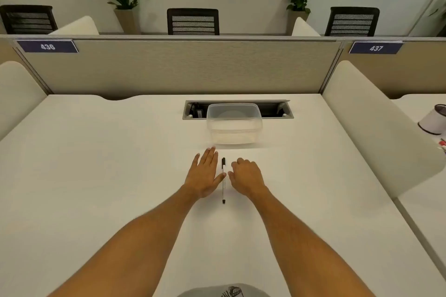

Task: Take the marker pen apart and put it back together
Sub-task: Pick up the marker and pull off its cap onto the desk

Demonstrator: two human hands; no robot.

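Observation:
A slim white marker pen (223,188) with a black cap at its far end and a black tip piece at its near end lies on the white desk (96,176), pointing away from me. My left hand (205,173) rests flat just left of it, fingers spread, the thumb touching or nearly touching the barrel. My right hand (246,176) sits just right of the pen with its fingers curled under and holds nothing.
A clear plastic container (234,125) stands beyond the pen, in front of an open cable tray (277,109) in the desk. Beige partitions enclose the back and sides. A white cup (433,120) stands on the neighbouring desk at right.

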